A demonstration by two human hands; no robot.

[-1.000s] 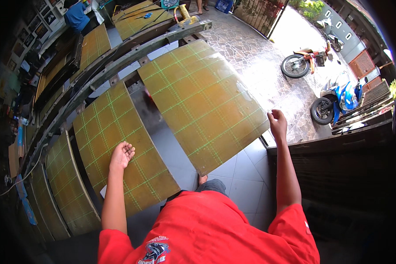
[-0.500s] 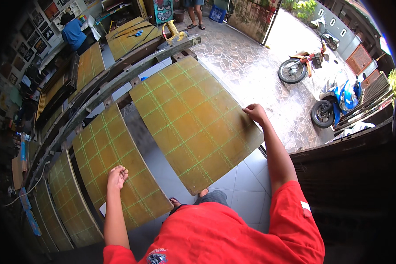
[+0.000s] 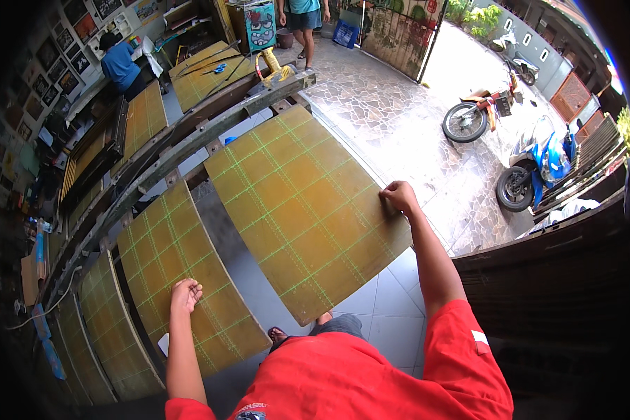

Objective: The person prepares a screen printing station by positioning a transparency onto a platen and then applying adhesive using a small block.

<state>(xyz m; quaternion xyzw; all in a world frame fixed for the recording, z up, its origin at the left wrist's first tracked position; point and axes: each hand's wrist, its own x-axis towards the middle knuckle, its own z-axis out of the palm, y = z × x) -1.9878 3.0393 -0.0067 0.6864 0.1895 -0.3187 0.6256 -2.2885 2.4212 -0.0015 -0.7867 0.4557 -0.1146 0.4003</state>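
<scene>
Two large olive-yellow panels with a green grid lean against a long metal rack (image 3: 189, 143). My right hand (image 3: 399, 197) grips the right edge of the bigger panel (image 3: 304, 210), fingers curled over it. My left hand (image 3: 186, 295) rests with bent fingers on the face of the smaller panel (image 3: 182, 269) to its left. A red shirt fills the lower middle of the view, with a sandalled foot showing on the grey tiles between the panels.
More gridded panels (image 3: 112, 332) lean further left along the rack, and others lie flat on a bench (image 3: 203, 73). A person in blue (image 3: 122, 66) works at the back left; another stands near the gate. Two motorbikes (image 3: 532, 164) are parked on the stone paving at right.
My right hand has come down and left from beyond the panel's corner onto the big panel's right edge. My left hand has stayed on the smaller panel. The view has tilted upward.
</scene>
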